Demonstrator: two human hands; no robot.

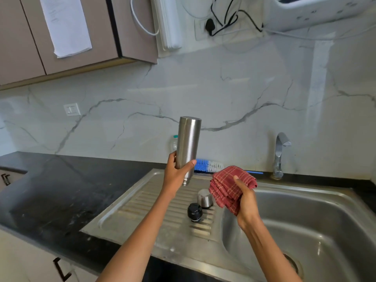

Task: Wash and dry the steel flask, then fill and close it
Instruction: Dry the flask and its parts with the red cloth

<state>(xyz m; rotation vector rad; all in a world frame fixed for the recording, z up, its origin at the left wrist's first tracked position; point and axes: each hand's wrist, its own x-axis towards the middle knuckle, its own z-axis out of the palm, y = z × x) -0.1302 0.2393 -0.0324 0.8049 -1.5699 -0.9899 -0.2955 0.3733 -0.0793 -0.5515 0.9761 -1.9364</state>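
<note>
I look down on a black counter (50, 192) that runs from the left edge to a steel sink (305, 231) on the right; its basin drops away at the near right, and its ribbed drainboard (154, 216) fills the middle. Behind everything stands a veined marble wall (223, 94), with grey cabinets (24, 47) overhanging at far left. A tap (279, 155) rises at the far rim of the basin, well right of my hands. Air above the drainboard is open between the wall and me.

My right hand (247, 202) clutches a folded red checked cloth (230, 186) over the edge where drainboard meets basin. My left hand (176, 176) grips the steel flask (188, 147) near its neck, fingers wrapped round it, holding it inverted above the drainboard, mouth down, flat base up. Its brushed skin shows droplets.

On the ribs, near my right wrist, stand a steel cap (205, 198) and a black stopper (195, 211), just beside each other. A blue-and-white brush (207, 165) lies at the far rim.
</note>
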